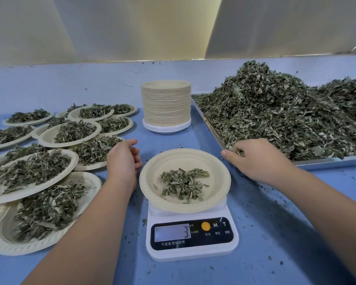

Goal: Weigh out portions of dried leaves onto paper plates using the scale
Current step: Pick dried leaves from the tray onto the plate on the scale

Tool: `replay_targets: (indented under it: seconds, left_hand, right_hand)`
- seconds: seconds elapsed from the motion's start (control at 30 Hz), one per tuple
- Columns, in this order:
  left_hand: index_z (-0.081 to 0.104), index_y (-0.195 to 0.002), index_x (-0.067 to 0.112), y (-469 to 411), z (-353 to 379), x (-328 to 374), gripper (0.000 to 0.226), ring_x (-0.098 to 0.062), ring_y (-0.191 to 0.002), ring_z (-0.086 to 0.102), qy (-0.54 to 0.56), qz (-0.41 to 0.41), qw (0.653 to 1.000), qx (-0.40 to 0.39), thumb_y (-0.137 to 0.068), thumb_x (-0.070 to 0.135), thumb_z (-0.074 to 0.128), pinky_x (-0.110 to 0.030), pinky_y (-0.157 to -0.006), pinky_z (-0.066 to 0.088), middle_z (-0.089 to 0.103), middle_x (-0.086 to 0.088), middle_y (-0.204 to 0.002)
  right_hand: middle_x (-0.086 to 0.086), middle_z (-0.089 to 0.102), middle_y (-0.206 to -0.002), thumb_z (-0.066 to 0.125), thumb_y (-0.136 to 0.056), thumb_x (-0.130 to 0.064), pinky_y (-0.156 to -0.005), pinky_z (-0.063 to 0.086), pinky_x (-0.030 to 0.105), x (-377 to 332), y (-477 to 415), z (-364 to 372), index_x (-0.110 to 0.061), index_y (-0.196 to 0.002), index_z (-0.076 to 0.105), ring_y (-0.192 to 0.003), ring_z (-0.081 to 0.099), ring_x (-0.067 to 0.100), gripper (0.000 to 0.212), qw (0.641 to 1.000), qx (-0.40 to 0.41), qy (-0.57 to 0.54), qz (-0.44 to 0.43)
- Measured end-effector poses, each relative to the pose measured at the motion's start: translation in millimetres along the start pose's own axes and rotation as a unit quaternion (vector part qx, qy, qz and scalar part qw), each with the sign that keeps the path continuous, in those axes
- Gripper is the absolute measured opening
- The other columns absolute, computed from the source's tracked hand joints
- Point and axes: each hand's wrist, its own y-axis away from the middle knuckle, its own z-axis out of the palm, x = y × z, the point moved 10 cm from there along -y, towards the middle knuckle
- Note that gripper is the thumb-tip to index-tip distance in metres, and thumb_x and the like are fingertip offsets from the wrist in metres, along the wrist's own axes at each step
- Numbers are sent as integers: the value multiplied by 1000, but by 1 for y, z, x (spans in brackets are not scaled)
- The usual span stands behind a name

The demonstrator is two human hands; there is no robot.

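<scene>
A white digital scale [191,241] stands at the near middle and its display reads 3. On it sits a cream paper plate [216,171] with a small heap of dried leaves [182,183]. My left hand [122,159] hovers just left of that plate, fingers loosely curled, holding nothing. My right hand [257,159] reaches to the near corner of the metal tray [327,162]. Its fingers curl into dried leaves at the foot of the big leaf pile [286,118].
Several filled paper plates [68,132] overlap across the left of the blue table [275,233]. A tall stack of empty plates [166,104] stands behind the scale. Leaf crumbs dot the table. A pale wall runs along the back.
</scene>
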Motion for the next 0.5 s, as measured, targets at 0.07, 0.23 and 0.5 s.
replay_targets:
  seconds: [0.07, 0.23, 0.5]
  left_hand:
    - [65, -95, 12, 0, 0, 0, 19, -10, -45, 37, 0, -1, 1000, 1, -90, 11, 47, -16, -35, 25, 49, 2, -60]
    - [65, -95, 11, 1, 0, 1, 19, -11, -47, 37, -1, 5, 1000, 1, -90, 10, 47, -16, -35, 25, 49, 1, -62]
    - [64, -95, 12, 0, 1, 1, 19, -10, -46, 38, -12, 4, 1000, 2, -90, 11, 47, -18, -34, 27, 49, 1, -62]
  right_hand:
    - [7, 50, -51, 51, -89, -50, -49, 38, 31, 1, -2, -1, -4, -70, 58, -49, 47, 25, 50, 1000, 9, -5, -4]
    - [-1, 46, -45, 56, -88, -47, -43, 26, 28, 6, -6, -9, -12, -64, 60, -43, 41, 9, 43, 999, 30, -30, 7]
    - [-6, 41, -34, 59, -89, -39, -37, 29, 15, 9, -8, -35, -10, -60, 56, -34, 39, 4, 41, 980, 110, -162, 25]
